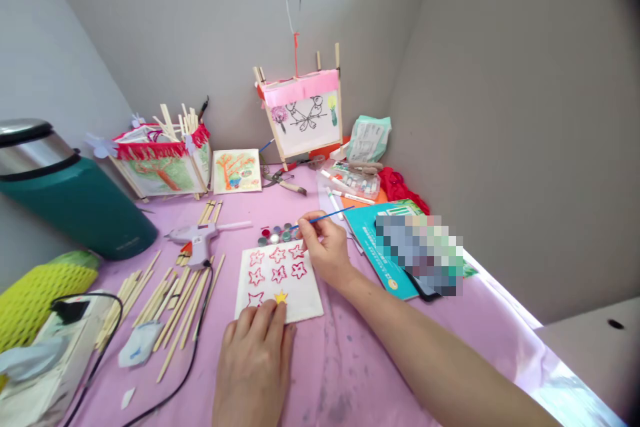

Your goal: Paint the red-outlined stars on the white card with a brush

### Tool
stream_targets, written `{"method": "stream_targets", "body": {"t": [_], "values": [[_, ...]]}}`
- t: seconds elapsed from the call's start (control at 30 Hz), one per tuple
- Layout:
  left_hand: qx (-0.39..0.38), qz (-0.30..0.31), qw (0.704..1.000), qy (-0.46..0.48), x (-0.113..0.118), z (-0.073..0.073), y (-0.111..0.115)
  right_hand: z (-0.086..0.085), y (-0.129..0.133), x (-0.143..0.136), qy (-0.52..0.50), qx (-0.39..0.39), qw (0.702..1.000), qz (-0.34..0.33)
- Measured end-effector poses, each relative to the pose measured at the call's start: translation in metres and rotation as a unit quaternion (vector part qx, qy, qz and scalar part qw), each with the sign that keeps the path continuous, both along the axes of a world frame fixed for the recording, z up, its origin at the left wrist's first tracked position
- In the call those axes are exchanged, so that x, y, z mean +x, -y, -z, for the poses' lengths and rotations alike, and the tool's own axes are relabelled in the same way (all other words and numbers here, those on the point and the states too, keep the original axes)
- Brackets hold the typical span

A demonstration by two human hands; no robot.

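A white sheet (309, 300) lies on the pink tablecloth, with several red star outlines and one star filled in yellow (281, 297). My left hand (257, 353) rests on the sheet's near edge, fingers stretched out flat and partly covering the lowest row of stars. In my right hand (325, 250), above the sheet's upper right corner, a thin paintbrush with a blue handle (331, 215) is pinched between thumb and fingers. Its tip points left, over or near a cluster of small paint pots (275, 239) just beyond the sheet; whether it touches paint I cannot tell.
On the left are a glue gun (197, 237), loose wooden sticks (187, 303), a black cable (197, 333) and a large green bottle (85, 200). Handmade lanterns (307, 120) stand at the back. Rightward lie markers (353, 197) and a blue book (383, 260).
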State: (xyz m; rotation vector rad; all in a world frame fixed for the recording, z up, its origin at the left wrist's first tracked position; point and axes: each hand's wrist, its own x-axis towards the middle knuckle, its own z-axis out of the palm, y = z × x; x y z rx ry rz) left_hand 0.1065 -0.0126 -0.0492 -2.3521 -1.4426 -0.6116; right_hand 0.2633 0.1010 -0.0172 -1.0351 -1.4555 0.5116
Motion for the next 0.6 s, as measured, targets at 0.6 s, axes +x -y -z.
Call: {"method": "stream_targets", "body": {"t": [0.6], "values": [[0.032, 0.031, 0.998, 0.048, 0.007, 0.002, 0.022, 0.003, 0.006, -0.004, 0.034, 0.021, 0.999, -0.016]]}}
